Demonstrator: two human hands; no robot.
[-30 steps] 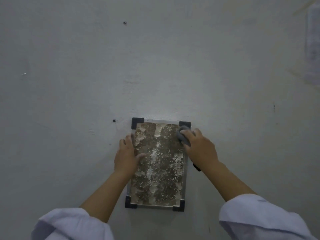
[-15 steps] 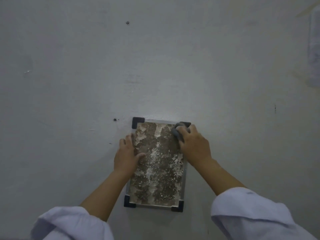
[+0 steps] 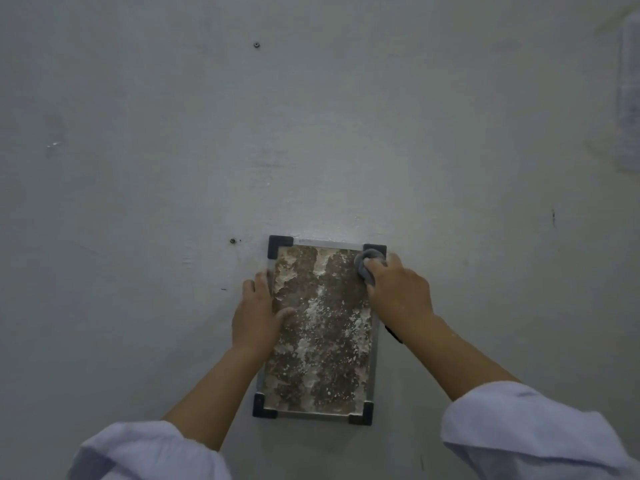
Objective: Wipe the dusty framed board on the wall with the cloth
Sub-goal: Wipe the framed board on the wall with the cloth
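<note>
Head view: right hand [image 3: 398, 292] fingers curled round cloth [image 3: 367, 263] at board [image 3: 322, 334] top-right corner; left hand [image 3: 256, 317] flat, steadying frame.

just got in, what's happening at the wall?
A person is wiping a dusty framed board mounted on the wall. The right hand presses a balled grey cloth at the board's top right corner. The left hand steadies the left edge. White dust covers most of the surface.

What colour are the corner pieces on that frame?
Black corner caps on a silvery frame, seen in the head view.
</note>
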